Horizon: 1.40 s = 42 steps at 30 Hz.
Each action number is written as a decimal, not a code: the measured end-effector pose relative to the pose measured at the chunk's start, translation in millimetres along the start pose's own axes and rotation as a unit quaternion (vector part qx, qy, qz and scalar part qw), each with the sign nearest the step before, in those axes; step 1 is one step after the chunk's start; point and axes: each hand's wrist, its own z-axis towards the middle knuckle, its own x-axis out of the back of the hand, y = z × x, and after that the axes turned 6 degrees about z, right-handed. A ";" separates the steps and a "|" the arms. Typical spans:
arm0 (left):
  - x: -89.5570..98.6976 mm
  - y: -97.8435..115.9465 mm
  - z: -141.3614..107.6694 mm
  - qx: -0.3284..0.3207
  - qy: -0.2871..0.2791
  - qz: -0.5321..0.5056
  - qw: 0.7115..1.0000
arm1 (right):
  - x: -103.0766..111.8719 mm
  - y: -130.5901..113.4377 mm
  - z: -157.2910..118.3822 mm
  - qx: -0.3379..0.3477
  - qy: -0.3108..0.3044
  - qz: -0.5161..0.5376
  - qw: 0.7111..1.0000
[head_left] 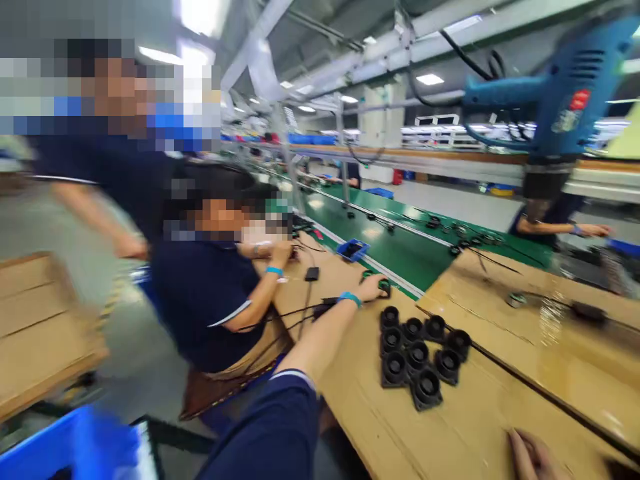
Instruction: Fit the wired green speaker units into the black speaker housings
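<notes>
My left arm reaches forward across the cardboard-covered bench. At its end my left hand (371, 289), with a teal band at the wrist, is closed on a small black-and-green part (384, 287) near the conveyor's edge. The fingers hide much of this part. On the cardboard to the right of that arm stand several black round-topped housings (417, 355) with square bases, grouped close together. My right hand (533, 457) shows only in part at the bottom edge, low over the cardboard. Its visible fingers are loosely apart, with nothing seen in them.
A green conveyor belt (390, 223) carries cabled parts. One co-worker (210, 300) sits close on the left; another person stands behind. A blue heat gun (560, 93) hangs at upper right. A blue bin (75, 447) is at lower left. A blue tray (353, 250) lies beside the belt.
</notes>
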 end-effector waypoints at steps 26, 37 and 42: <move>-147.1 213.2 -60.2 -0.281 -0.118 0.185 0.934 | 32.8 -9.9 -12.0 -0.080 -0.029 0.141 0.986; -202.6 195.7 -186.0 -0.204 -0.141 -0.131 0.960 | 25.9 -26.5 242.4 0.141 -0.071 -0.278 0.947; -228.1 176.2 -169.2 -0.142 -0.220 -0.181 0.948 | -2.0 -15.7 323.7 0.152 -0.159 -0.388 0.895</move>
